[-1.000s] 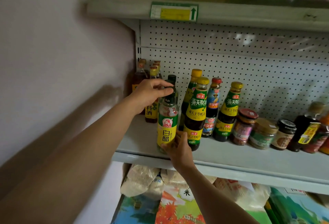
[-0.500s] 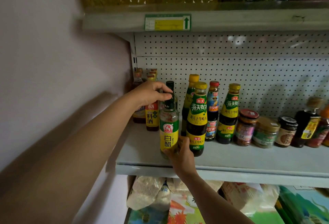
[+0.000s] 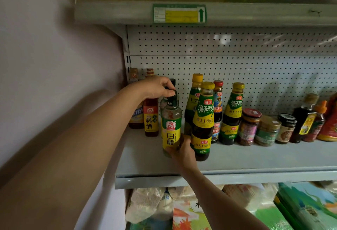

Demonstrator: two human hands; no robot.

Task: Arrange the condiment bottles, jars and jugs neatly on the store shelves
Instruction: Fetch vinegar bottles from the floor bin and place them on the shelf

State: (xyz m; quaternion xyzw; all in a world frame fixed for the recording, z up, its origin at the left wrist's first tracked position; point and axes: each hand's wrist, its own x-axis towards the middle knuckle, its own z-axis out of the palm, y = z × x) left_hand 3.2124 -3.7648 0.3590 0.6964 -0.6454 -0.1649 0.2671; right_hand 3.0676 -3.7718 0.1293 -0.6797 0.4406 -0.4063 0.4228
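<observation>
Clear white-vinegar bottle with yellow-green label [image 3: 171, 129] pushed further back on grey metal shelf [image 3: 255, 160]; left hand [image 3: 156, 88] still pinches cap, right hand [image 3: 182, 152] grips base; alignment nearly done

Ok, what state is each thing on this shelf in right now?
White vinegar bottle: upright, capped, gripped top and bottom.
Left hand: grips its cap.
Right hand: grips its base.
Oyster sauce bottles: upright, capped.
Jars: lidded, standing.
</observation>
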